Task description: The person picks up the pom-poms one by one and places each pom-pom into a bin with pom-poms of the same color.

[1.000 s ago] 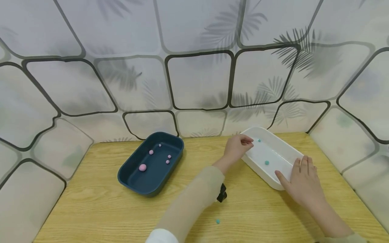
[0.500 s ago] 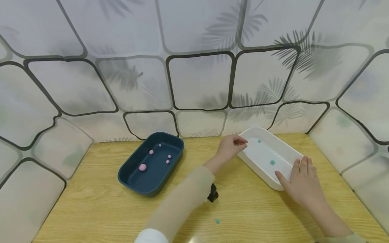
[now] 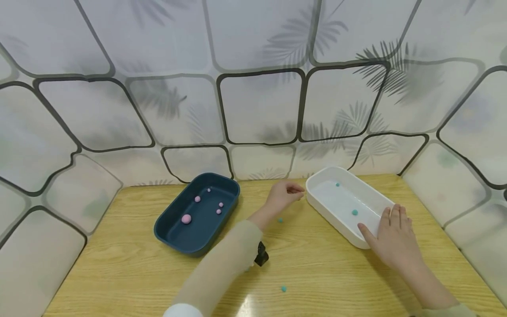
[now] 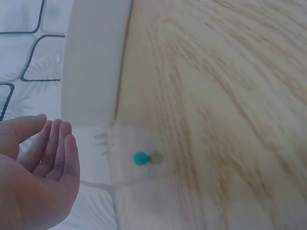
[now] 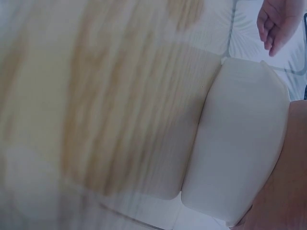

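Observation:
My left hand (image 3: 283, 197) hovers just left of the white tray (image 3: 329, 218), its fingers loosely bent. In the left wrist view nothing shows between the thumb and fingers of that hand (image 4: 41, 167). My right hand (image 3: 398, 240) rests on the tray's near right end, fingers straight over the rim. Inside the tray lie a larger teal ball (image 3: 354, 212) and a smaller teal ball (image 3: 337, 184). On the table, a small teal ball (image 3: 280, 220) sits below my left hand, and another teal ball (image 3: 284, 289) lies nearer the front.
A dark blue tray (image 3: 166, 240) with several pink balls, the biggest pink ball (image 3: 186, 219) among them, stands at the left on the wooden table (image 3: 119, 273). A patterned wall (image 3: 261, 105) closes off the back and sides.
My left hand has drawn back leftward from over the white tray's rim, and a teal ball on the table now shows beneath it. The larger teal ball rolled slightly right; my right hand stayed put.

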`<act>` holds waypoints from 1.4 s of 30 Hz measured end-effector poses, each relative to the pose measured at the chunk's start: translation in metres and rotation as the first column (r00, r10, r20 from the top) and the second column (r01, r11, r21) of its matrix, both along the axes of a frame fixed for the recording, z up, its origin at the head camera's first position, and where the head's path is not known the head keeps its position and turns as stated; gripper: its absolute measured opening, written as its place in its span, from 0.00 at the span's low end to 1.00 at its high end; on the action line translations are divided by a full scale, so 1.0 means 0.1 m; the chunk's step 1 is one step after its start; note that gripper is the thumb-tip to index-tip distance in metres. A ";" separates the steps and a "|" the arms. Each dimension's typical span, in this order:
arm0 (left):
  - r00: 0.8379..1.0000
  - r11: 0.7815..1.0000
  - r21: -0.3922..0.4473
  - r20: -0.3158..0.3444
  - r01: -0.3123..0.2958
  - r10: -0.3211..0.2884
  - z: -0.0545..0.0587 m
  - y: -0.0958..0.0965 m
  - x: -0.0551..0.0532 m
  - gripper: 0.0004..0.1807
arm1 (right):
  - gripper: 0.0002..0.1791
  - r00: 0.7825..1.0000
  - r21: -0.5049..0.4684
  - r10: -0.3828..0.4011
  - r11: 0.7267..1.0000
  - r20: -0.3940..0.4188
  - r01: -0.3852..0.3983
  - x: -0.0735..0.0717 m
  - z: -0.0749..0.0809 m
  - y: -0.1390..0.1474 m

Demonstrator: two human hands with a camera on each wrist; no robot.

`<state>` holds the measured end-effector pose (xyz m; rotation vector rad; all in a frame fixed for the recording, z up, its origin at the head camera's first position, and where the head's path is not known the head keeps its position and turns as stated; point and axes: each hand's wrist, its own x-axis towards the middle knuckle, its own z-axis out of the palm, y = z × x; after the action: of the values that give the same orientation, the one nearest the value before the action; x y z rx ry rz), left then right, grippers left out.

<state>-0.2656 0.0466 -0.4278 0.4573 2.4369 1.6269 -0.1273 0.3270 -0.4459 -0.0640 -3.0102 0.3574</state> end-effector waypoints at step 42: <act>0.969 0.958 -0.175 -0.065 0.226 -0.240 -0.39 -0.65 0.18 0.10 | 0.56 1.000 -0.008 -0.007 1.000 0.004 0.007 0.01 0.00 0.00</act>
<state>-0.2475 -0.0179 -0.4668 0.7681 2.4432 1.3231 -0.1268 0.3269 -0.4456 -0.0767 -3.0121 0.3691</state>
